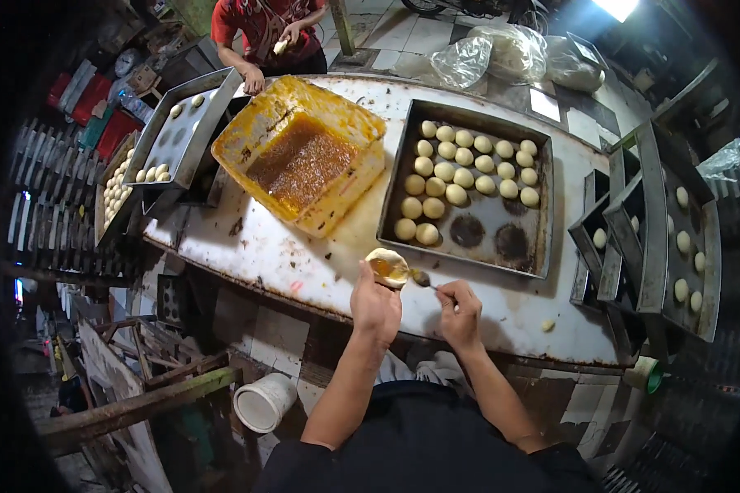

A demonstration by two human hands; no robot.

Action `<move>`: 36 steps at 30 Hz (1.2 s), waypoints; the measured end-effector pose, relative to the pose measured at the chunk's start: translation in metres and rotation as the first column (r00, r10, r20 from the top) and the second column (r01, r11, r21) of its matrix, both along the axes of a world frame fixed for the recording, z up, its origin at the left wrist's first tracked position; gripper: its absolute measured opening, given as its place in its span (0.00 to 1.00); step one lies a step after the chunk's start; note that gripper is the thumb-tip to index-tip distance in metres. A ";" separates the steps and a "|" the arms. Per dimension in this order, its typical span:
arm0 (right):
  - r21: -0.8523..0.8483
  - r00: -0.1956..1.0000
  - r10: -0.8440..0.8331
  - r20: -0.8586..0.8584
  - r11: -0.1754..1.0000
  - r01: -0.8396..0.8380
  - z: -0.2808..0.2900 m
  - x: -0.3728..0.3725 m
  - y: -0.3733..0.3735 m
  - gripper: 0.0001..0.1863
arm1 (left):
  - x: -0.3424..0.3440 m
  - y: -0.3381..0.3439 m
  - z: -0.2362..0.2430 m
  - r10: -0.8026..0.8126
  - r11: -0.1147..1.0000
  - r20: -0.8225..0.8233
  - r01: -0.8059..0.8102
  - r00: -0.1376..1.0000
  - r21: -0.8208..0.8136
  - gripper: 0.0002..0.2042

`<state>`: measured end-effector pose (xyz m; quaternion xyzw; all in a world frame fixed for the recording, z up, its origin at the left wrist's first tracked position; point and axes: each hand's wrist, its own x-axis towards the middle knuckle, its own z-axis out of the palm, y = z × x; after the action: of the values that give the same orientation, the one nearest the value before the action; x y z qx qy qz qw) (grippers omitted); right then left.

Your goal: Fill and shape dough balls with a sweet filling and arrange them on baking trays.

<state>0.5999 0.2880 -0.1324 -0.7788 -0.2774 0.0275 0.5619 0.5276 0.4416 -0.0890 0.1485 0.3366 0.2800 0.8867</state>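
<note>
My left hand [376, 315] is raised palm up at the table's near edge, its fingers around a flattened round of pale dough [389, 268]. An orange-brown filling lies in the hollow of that dough. Just to the right, my right hand [460, 314] pinches a small spoon [421, 278], whose bowl points at the dough and looks smeared with filling. Beyond my left hand stands a yellow tub [360, 191] with a layer of orange-brown jam-like filling [302, 160]. Several round dough balls [456, 195] sit in rows in a dark metal tray [469, 261] beyond my right hand.
Stacked metal trays with dough balls stand at the right [674, 238] and far left [181, 144]. A small dough scrap [548, 326] lies on the white table [296, 271]. Across it, a person in red [263, 33] holds dough. A white bucket [265, 403] stands below, left.
</note>
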 end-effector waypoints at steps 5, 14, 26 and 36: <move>-0.427 0.945 -0.036 0.326 0.886 0.182 -0.055 0.041 -0.085 0.12 | -0.027 -0.052 0.029 -0.376 0.907 0.003 0.367 0.927 0.208 0.22; 0.552 0.499 0.737 -0.456 0.674 -0.491 0.110 -0.048 -0.032 0.17 | -0.140 -0.085 0.094 -0.303 0.570 -0.357 0.468 0.884 0.675 0.20; 0.426 0.194 0.802 -0.564 0.484 -0.764 0.121 -0.320 -0.002 0.11 | -0.414 -0.148 0.064 0.427 0.558 0.002 -0.266 0.904 0.786 0.22; 0.080 0.128 0.908 -0.399 0.174 -0.981 0.118 -0.476 -0.014 0.12 | -0.561 -0.204 0.030 0.688 0.619 -0.228 -0.394 0.689 0.679 0.21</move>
<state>0.1242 0.2743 -0.0142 -0.4555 -0.5956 0.5468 0.3726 -0.0332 0.2371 -0.0594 0.3617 0.4666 0.5861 0.5549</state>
